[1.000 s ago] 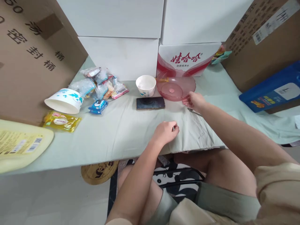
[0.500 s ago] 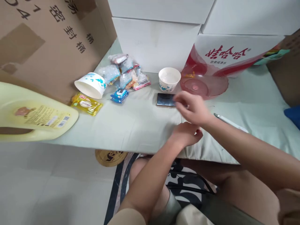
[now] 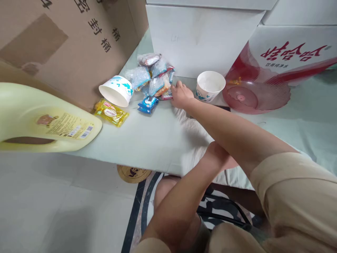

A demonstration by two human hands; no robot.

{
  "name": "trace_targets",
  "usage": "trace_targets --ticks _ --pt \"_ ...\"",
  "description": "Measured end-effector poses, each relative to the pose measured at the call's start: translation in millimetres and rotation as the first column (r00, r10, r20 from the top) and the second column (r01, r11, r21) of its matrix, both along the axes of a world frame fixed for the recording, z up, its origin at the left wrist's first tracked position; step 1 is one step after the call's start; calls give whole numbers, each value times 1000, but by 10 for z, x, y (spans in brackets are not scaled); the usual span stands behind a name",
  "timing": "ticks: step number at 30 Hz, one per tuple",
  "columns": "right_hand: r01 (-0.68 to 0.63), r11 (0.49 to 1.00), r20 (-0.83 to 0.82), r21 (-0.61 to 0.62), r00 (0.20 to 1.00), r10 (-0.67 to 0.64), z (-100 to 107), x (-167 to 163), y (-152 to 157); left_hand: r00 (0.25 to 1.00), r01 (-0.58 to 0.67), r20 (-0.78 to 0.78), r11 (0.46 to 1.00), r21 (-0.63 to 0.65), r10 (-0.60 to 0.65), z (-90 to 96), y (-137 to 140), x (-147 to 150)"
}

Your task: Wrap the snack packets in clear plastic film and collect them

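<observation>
My right hand (image 3: 181,95) reaches across to the right end of a pile of snack packets (image 3: 140,76). Its fingers are curled at the edge of a pink-edged snack packet (image 3: 166,95), partly covering it. My left hand (image 3: 220,154) rests low at the front edge of the table, crossed under my right forearm, which hides its fingers. A small blue packet (image 3: 148,104) lies in front of the pile. To its left is a yellow packet (image 3: 112,112), beside a paper bowl (image 3: 116,91) tipped on its side.
An upright paper bowl (image 3: 210,86) stands right of my hand, with a phone (image 3: 223,108) partly under my forearm. Further right sits a clear pink basin (image 3: 258,98). A large yellow jug (image 3: 50,119) lies at left. Cardboard (image 3: 86,63) and white boxes (image 3: 205,38) line the back.
My right hand has moved left from beside the phone to the snack packets. My left hand has ended up beneath the right forearm. The view has shifted, moving the scene rightward.
</observation>
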State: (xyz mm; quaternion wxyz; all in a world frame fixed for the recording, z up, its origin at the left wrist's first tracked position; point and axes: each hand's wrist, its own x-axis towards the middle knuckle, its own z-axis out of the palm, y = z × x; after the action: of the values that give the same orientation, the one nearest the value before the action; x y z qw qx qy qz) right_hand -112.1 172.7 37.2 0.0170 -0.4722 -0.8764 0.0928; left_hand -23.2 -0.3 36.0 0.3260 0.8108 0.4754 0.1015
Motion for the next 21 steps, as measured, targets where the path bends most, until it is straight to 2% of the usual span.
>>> trace_targets --ticks 3,8,12,15,18,21 --pt "-7 1000 41 0 999 7 57 40 -90 996 86 -25 996 -19 -87 62 -5 14" --pt "-37 999 78 -16 996 38 216 179 -236 995 105 1 994 28 -105 62 -63 113" --pt "-54 998 36 23 998 54 389 261 -305 1000 10 17 998 -67 -9 52 -143 148" --pt "-74 997 63 11 995 74 616 342 -390 996 -78 36 993 -89 81 84 -177 124" --pt "-104 994 49 45 994 101 855 625 -613 996 -78 41 991 -108 83 122 -167 71" --pt "-93 985 -67 142 992 103 908 1230 -949 993 -82 69 987 -136 92 142 -134 -3"
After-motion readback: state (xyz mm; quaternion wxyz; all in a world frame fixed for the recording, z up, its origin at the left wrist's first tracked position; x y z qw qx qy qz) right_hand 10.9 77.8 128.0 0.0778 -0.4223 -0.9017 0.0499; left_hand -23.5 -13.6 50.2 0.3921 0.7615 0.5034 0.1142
